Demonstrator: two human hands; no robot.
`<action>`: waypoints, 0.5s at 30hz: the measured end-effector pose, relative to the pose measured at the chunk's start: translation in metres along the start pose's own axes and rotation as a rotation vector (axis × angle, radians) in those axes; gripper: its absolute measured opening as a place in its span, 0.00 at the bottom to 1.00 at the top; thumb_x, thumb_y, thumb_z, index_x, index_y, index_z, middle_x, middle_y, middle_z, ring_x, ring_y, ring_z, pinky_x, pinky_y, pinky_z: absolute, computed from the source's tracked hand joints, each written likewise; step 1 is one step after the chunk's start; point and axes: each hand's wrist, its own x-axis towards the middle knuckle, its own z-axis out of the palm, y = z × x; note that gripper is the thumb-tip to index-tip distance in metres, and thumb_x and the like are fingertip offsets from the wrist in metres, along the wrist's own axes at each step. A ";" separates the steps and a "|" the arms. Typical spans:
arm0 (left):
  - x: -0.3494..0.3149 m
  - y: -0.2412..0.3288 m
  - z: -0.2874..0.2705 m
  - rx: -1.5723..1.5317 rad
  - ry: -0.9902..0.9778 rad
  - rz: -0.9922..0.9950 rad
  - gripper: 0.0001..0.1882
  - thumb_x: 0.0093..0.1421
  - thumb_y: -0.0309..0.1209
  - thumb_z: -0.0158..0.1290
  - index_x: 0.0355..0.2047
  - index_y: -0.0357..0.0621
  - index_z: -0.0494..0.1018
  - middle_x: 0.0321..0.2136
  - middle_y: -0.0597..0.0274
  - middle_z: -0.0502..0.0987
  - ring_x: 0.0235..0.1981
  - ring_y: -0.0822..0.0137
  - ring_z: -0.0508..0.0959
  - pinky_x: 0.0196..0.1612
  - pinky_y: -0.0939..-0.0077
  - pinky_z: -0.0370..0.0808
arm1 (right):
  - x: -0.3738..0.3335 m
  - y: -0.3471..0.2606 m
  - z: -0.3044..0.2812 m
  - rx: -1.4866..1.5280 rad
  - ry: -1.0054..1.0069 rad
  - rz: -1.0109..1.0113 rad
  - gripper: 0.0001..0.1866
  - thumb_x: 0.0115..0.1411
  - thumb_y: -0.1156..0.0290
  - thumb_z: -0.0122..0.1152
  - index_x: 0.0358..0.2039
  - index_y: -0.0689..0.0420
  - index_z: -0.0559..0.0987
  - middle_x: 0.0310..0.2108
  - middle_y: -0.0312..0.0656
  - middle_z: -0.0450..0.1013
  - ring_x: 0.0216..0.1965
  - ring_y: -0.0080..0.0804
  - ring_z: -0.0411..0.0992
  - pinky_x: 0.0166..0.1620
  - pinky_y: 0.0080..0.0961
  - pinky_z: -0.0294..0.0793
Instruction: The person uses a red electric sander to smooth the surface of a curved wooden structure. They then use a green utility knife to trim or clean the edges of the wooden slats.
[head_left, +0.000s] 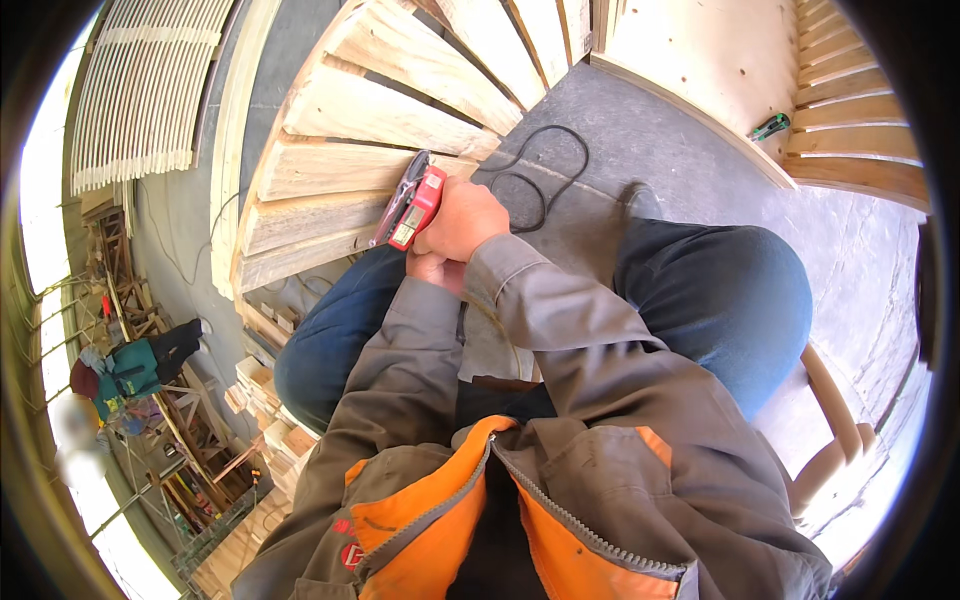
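Note:
A red power tool with a grey-black lower side, by its look a sander (415, 207), is tilted against the lower slats of a curved wooden slatted panel (385, 100). Wrapped over its body is my right hand (466, 214), closed on the grip. My left hand (436, 268) is closed just below, at the near end of the tool; its fingers are mostly hidden behind the right hand and the sander. The slats fan out from a narrow inner edge, with dark gaps between them.
A black cord (560, 190) loops on the grey floor. At upper right stands a pale wooden seat (690, 60) with a slatted side and a green-and-black tool (770, 127) on it. Wood offcuts (285, 440) lie at lower left. Bundled strips (145, 95) stand at upper left.

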 end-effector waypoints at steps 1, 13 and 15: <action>-0.002 0.002 0.003 0.018 -0.010 0.004 0.31 0.51 0.23 0.64 0.57 0.41 0.70 0.54 0.55 0.76 0.52 0.57 0.78 0.55 0.58 0.77 | 0.000 0.001 0.003 -0.011 0.028 0.000 0.28 0.36 0.60 0.77 0.40 0.57 0.83 0.43 0.49 0.81 0.46 0.46 0.79 0.48 0.37 0.80; 0.025 -0.024 -0.035 0.047 0.135 -0.046 0.32 0.49 0.18 0.63 0.57 0.44 0.70 0.52 0.57 0.77 0.50 0.58 0.79 0.51 0.60 0.79 | 0.037 0.036 0.023 0.079 -0.058 0.066 0.31 0.36 0.60 0.78 0.42 0.59 0.82 0.43 0.51 0.80 0.48 0.50 0.78 0.51 0.40 0.78; 0.030 -0.029 -0.034 0.076 0.157 -0.010 0.30 0.50 0.17 0.62 0.56 0.44 0.70 0.51 0.57 0.77 0.49 0.59 0.80 0.49 0.61 0.80 | 0.043 0.041 0.024 0.088 -0.062 0.083 0.31 0.36 0.60 0.78 0.42 0.59 0.82 0.42 0.52 0.80 0.48 0.50 0.78 0.50 0.40 0.79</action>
